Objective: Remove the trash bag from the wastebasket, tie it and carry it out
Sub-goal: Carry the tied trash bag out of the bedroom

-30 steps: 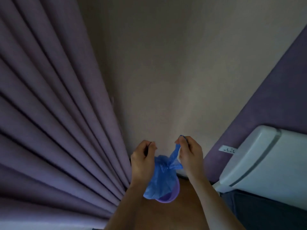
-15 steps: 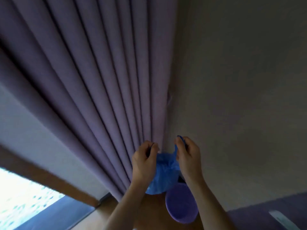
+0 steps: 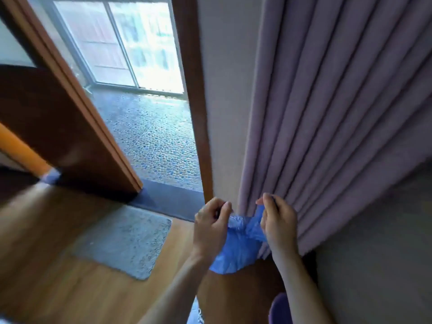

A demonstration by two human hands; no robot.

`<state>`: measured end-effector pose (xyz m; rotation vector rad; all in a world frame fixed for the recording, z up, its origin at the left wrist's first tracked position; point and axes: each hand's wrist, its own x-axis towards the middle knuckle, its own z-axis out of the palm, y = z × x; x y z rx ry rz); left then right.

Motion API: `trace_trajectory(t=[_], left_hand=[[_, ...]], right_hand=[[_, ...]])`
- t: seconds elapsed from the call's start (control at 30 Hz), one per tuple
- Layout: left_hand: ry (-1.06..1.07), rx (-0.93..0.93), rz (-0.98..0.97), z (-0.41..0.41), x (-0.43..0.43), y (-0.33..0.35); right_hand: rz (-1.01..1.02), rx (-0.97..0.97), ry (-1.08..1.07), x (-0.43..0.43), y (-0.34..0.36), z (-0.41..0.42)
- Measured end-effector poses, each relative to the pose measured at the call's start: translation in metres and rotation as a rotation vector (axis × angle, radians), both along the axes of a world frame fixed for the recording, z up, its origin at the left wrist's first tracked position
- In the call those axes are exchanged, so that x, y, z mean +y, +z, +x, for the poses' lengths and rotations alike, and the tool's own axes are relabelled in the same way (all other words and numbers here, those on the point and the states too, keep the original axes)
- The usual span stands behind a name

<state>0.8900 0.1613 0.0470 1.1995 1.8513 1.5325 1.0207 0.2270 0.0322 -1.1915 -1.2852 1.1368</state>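
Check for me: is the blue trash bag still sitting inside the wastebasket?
No, the blue trash bag hangs in the air between the left hand and right hand, above the wooden floor.

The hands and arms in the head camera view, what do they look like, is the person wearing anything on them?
Both are bare. The left hand and right hand show no gloves, and no rings or watch can be made out. Both forearms are uncovered as far as the bottom edge of the picture, with no sleeve in sight. Fingernails look short and unpainted, though the picture is slightly blurred.
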Motion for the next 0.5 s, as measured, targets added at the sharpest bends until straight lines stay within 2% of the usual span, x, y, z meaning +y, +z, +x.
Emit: trace_trajectory(t=[0.37,0.5], left_hand=[[0.548,-0.084,-0.002,-0.135,-0.139,0.006],[0.672,-0.065,0.022,-0.183,-0.19,0.005]], right_hand=[[-0.044,-0.03,0.653,-0.083,0.0,-0.183],[-0.009,-0.085,0.786,-0.119,0.005,-0.247]])
